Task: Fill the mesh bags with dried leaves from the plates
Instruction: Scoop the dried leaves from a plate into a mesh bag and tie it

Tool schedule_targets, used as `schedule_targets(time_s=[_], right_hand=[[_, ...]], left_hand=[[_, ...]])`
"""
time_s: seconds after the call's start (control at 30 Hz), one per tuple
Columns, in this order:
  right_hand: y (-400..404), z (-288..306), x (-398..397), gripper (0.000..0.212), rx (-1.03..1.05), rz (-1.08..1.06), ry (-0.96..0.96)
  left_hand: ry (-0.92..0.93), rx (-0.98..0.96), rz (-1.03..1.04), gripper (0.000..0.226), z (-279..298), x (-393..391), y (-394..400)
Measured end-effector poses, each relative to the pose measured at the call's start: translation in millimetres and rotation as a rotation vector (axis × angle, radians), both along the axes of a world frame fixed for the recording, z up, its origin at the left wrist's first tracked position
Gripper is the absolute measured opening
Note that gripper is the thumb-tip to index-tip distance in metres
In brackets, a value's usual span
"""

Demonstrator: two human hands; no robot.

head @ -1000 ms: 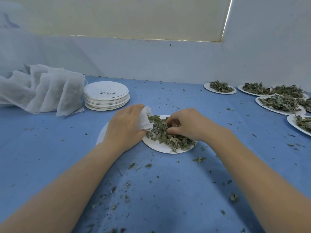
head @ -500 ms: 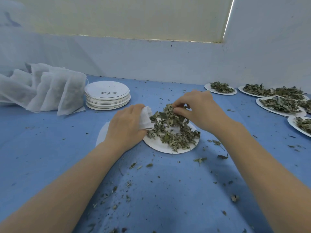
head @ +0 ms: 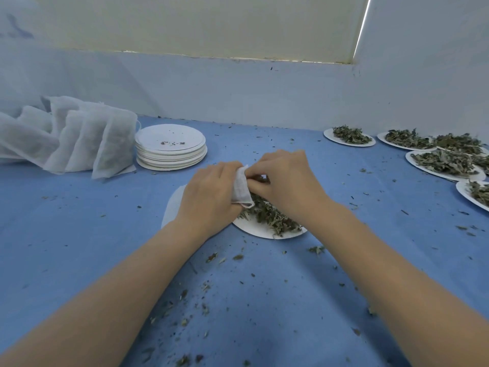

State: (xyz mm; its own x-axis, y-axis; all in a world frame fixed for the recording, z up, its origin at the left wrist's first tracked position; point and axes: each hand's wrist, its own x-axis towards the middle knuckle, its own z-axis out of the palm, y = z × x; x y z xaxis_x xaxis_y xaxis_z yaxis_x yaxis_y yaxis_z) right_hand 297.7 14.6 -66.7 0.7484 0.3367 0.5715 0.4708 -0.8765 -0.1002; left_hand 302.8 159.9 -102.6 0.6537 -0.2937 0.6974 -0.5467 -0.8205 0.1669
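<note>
- Left hand (head: 209,197) has its grip closed around the mouth of a small white mesh bag (head: 241,190), holding it just over the left edge of the round white paper plate (head: 260,229) in the middle of the blue worktop (head: 79,234).
- Right hand (head: 287,181) is right up against the bag's opening, fingers curled in a pinch with a few bits of dried green leaves showing between them, so that grip is closed on leaves.
- The rest of the dried green leaves (head: 270,214) are still piled on that plate, partly hidden under both hands.
- A flat white piece (head: 173,205) pokes out from under the left hand on the worktop; can't tell what it is exactly.
- Back left there's a row of filled white mesh bags (head: 79,139) leaning on each other, and just beside them a stack of emptied white paper plates (head: 170,149) with a few crumbs on top.
- Over on the right, several more white paper plates heaped with dried leaves (head: 444,160), well apart from the hands.
- Leaf crumbs (head: 211,256) are scattered all over the blue surface, mostly close to the camera.
</note>
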Motion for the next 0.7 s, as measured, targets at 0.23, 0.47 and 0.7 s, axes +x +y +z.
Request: schedule_targets(time_s=[0.23,0.47,0.7], right_hand=[[-0.9,7.3,-4.3,0.017,0.35,0.16,0.383],[-9.6,10.5,-4.0,0.027,0.745,0.177,0.392],[-4.0,0.4,1.2,0.028,0.643,0.025,0.476]], left_hand=[[0.01,-0.069,0.016,0.051,-0.7,1.5,-4.6],[-0.005,-0.161,0.043,0.052,-2.9,8.3,-0.3],[-0.044,-0.119,-0.028,0.053,1.9,1.1,-3.2]])
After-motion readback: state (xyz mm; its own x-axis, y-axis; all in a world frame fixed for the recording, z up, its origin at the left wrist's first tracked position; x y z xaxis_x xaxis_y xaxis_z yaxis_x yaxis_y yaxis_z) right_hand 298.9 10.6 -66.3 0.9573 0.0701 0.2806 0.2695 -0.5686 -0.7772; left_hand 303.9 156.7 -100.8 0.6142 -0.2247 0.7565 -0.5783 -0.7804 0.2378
